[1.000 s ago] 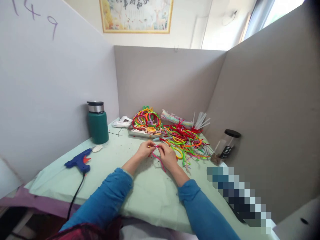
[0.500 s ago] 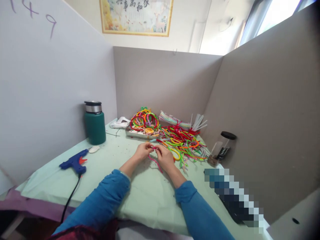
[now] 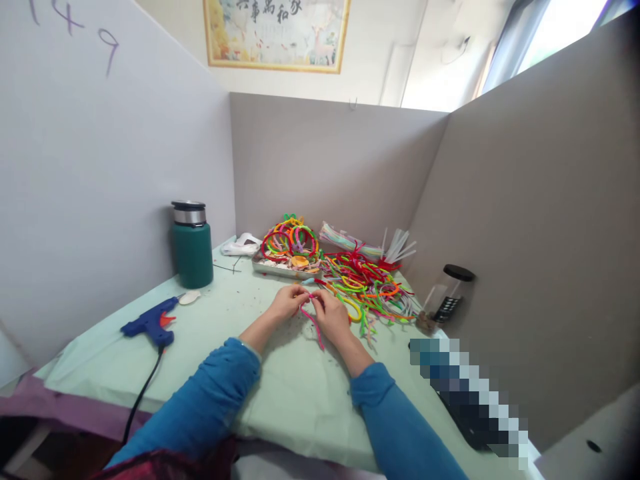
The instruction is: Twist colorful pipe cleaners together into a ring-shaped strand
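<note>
Above the table (image 3: 295,407), our left hand (image 3: 289,301) and right hand (image 3: 331,316) stay out front, fingers pinched on a pink fuzzy stem (image 3: 318,329), its length slanting toward us, slightly rightward. Beyond, a metal tray (image 3: 280,269) holds colourful rings (image 3: 277,235).

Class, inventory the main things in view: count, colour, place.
strand: 1, pink, centre
tray: 1, metallic, back centre
rings: several, multicoloured, on tray
fuzzy stems: many, multicoloured, right of tray
packet: 1, pastel, behind fuzzy stems
sticks: several, whitish, back right
bottle: 1, green, back left
glue gun: 1, blue, left
jar: 1, clear, right
blurred object: 1, dark, front right
tablecloth: 1, pale green, beneath
partitions: 3, grey, left, back, right
picture: 1, gold-framed, top
left hand: 1, blue-sleeved, pinching strand
right hand: 1, blue-sleeved, pinching strand
</note>
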### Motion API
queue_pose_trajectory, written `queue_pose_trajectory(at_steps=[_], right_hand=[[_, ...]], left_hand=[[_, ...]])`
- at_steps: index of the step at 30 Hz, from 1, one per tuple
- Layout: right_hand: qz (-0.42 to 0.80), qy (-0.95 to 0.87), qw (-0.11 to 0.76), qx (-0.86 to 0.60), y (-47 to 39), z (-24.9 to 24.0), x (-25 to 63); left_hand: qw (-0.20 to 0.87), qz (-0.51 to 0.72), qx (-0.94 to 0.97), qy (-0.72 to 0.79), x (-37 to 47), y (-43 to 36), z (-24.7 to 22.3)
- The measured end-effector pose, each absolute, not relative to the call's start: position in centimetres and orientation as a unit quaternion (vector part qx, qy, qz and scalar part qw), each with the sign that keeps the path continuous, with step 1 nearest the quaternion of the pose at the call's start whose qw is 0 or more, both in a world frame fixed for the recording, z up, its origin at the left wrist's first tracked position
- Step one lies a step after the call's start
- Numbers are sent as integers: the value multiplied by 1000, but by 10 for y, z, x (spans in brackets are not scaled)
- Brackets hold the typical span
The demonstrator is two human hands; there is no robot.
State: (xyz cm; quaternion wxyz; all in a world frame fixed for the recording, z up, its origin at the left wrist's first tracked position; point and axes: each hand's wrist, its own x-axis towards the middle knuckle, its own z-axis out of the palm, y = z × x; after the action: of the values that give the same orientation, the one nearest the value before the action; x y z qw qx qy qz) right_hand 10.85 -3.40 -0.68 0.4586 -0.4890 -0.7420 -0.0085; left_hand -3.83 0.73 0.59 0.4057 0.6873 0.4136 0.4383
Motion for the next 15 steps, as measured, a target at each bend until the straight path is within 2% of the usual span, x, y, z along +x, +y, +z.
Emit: queue_pose_trajectory(at_steps=[15], right_hand=[[-77,-733,421,-528,-33,-7,104]], left_hand=[[390,421,700,426,-36,6,3]])
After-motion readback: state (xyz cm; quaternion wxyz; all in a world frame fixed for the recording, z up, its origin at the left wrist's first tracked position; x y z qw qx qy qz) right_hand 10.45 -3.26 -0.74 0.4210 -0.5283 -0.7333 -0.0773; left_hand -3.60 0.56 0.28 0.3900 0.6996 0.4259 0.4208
